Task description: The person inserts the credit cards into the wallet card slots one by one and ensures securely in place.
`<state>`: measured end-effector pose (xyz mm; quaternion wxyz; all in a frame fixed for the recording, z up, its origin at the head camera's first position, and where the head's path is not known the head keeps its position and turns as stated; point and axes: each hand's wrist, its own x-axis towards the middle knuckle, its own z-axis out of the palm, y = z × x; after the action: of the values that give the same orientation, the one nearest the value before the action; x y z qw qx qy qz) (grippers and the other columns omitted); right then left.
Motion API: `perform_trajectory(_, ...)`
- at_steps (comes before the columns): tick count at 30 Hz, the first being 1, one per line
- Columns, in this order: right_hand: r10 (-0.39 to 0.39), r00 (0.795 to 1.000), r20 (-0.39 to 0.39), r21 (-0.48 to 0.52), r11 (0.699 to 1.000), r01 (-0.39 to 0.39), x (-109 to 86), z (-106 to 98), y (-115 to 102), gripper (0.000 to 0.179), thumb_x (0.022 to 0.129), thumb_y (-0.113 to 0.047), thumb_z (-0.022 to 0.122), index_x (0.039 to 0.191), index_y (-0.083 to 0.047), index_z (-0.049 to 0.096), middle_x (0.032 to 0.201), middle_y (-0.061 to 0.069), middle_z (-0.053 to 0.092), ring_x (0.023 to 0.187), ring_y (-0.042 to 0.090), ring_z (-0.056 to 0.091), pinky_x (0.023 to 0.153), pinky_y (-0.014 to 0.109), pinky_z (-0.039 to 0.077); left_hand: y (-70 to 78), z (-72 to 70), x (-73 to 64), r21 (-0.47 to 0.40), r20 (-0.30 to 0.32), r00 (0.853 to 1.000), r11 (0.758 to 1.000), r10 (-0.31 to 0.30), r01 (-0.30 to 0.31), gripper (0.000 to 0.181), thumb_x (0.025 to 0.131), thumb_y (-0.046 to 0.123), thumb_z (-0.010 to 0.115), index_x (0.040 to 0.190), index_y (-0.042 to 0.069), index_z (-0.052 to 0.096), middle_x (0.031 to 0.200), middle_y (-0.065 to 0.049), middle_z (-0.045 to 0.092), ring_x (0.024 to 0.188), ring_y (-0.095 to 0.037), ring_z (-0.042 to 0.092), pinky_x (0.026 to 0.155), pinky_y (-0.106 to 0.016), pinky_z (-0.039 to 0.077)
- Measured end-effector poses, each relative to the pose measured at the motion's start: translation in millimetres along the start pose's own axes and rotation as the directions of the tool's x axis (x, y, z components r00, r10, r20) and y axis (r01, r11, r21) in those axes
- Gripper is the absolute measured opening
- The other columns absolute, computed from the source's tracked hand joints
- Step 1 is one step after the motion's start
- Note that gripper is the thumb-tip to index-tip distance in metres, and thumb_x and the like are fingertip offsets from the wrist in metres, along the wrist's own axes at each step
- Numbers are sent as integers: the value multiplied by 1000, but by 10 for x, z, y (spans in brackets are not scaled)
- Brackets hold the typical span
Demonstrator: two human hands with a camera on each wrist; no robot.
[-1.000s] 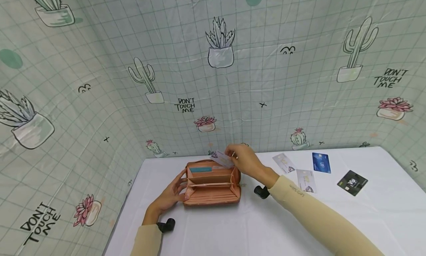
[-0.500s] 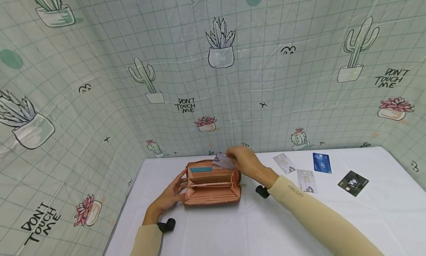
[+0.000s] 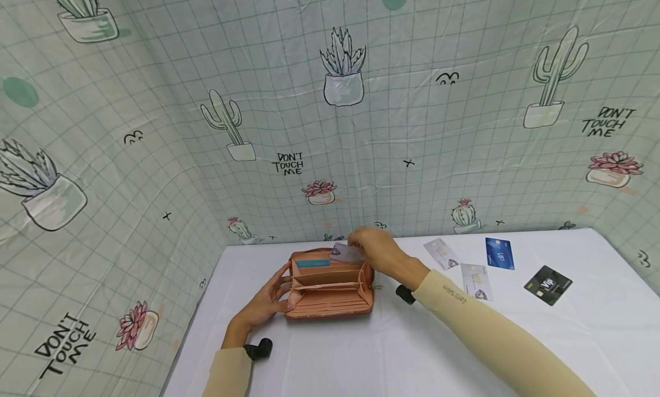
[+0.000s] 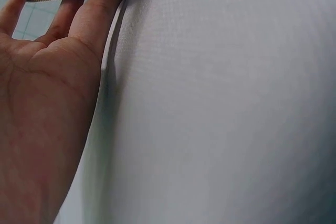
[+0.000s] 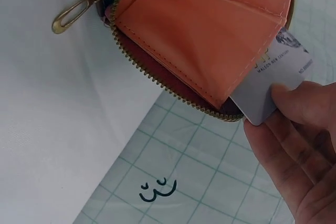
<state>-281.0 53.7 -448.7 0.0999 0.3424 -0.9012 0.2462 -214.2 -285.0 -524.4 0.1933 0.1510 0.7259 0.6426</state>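
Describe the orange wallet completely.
The orange wallet looks like stitched leather, edged by a brassy zipper with a looped pull. It lies unzipped and open on the white table, dividers showing, a teal card in a rear slot. The left hand holds its left side; the right hand pinches a silver card partly behind a stitched panel.

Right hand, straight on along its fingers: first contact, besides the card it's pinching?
The right hand would likely meet the orange zip-around wallet, at its brass zipper edge by the fingertips; exact gap unclear.
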Motion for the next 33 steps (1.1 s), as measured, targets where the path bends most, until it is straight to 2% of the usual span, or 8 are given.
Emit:
perform_trajectory(6, -50, 999, 5, -30, 998, 50, 5, 7, -6, 16, 96, 5, 72, 103, -7, 78, 99, 7, 74, 87, 22, 71, 74, 37, 59, -2, -5, -4, 18, -10, 1000, 1000, -13, 13, 107, 95, 12, 80, 172, 13, 7, 159, -29, 31, 153, -48, 29, 106, -32, 49)
perform_trajectory(13, -71, 996, 48, -63, 995, 74, 38, 23, 6, 15, 98, 6, 69, 102, -6, 77, 94, 6, 71, 83, 20, 68, 72, 35, 57, 2, -6, -10, 29, -16, 1000, 999, -27, 27, 107, 95, 14, 81, 172, 15, 7, 160, -27, 32, 153, -47, 29, 109, -38, 48)
perform_trajectory(22, -124, 989, 81, -110, 985, 133, 86, 29, 14, 15, 98, 3, 70, 101, -7, 80, 93, 6, 72, 86, 23, 72, 75, 37, 60, 7, -3, -16, 49, -23, 999, 998, -34, 35, 106, 95, 13, 81, 172, 14, 8, 160, -28, 32, 153, -48, 29, 114, -46, 45)
perform_trajectory(33, -154, 978, 140, -126, 977, 172, 145, -14, -11, 15, 98, 1, 71, 100, -8, 82, 92, 6, 72, 89, 24, 74, 75, 38, 62, 13, -2, 0, 40, -17, 1000, 999, -20, 20, 107, 95, 13, 81, 172, 14, 7, 161, -28, 31, 153, -48, 30, 110, -36, 47)
